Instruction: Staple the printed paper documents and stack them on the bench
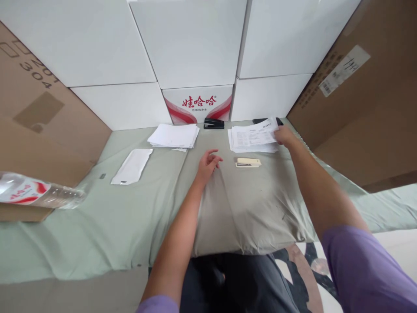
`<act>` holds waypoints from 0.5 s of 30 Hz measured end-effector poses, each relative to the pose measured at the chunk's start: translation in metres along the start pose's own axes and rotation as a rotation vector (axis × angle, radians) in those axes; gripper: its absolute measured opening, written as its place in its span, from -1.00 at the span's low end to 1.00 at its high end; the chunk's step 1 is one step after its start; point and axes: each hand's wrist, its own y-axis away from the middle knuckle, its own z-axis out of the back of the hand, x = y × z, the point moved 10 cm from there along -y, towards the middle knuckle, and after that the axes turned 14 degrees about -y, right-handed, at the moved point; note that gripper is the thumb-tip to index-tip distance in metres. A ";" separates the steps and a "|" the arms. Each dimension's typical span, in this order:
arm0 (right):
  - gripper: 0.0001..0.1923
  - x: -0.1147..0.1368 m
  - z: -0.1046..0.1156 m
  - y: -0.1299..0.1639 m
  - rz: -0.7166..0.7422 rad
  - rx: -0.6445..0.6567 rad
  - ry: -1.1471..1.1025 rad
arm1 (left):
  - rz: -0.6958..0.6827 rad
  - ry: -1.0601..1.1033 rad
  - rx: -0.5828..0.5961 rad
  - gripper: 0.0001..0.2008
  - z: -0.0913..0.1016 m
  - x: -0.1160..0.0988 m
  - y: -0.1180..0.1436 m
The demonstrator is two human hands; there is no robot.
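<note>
My right hand (284, 135) pinches the right edge of a printed sheet of paper (260, 133), whose right corner is tilted up off a stack of papers (254, 148). Just in front of that stack lies a cream stapler (248, 162). My left hand (208, 166) hovers over or rests on the cloth left of the cream stapler; its fingers are loosely bent and apart, with nothing in them. Farther back, a black stapler (214, 123) sits between the printed papers and a second paper stack (174, 136) on the left.
A white plastic pouch (132, 167) lies on the green cloth (156, 208). A clear water bottle (39, 193) is at far left. White boxes (195, 39) form a back wall; cardboard boxes (48, 113) flank both sides. Behind the printed sheet a dark object (279, 121) is partly hidden.
</note>
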 end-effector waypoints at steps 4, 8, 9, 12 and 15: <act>-0.69 0.009 -0.015 0.012 0.047 0.011 0.178 | 0.001 -0.017 0.003 -0.59 -0.001 0.001 0.001; -0.51 0.002 -0.027 0.030 0.011 -0.089 0.267 | 0.002 -0.041 0.001 -0.60 -0.002 -0.003 0.003; -0.47 0.001 -0.029 0.034 0.015 -0.110 0.287 | 0.001 -0.046 0.006 -0.60 -0.003 -0.004 0.003; -0.35 0.003 -0.028 0.043 0.040 -0.194 0.353 | 0.007 -0.066 0.015 -0.63 -0.004 -0.005 0.004; -0.30 0.030 -0.021 0.052 0.087 -0.275 0.397 | 0.026 -0.152 -0.004 -0.76 -0.003 -0.002 0.005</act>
